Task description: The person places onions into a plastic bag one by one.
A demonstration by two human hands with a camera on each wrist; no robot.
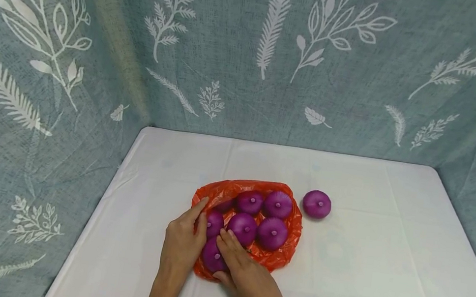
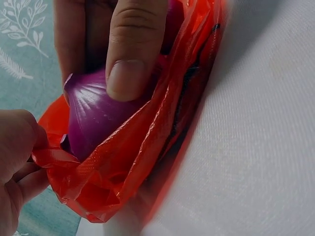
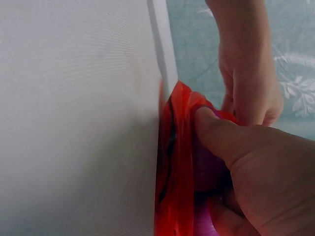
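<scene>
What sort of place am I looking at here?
Probably a staged tabletop booth, not a kitchen: a white cloth-covered table walled by grey-green leaf-print fabric, with glossy purple onions on a red plastic bag that both hands work at.

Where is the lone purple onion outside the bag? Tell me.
In the head view, the lone purple onion sits on the white table, just right of the red plastic bag.

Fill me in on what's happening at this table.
A person is working at a red plastic bag lying open on the white table. The right hand grips a purple onion at the bag's near edge, while the left hand holds the bag's rim. Several more onions sit in the bag; one lone onion lies outside it.
</scene>
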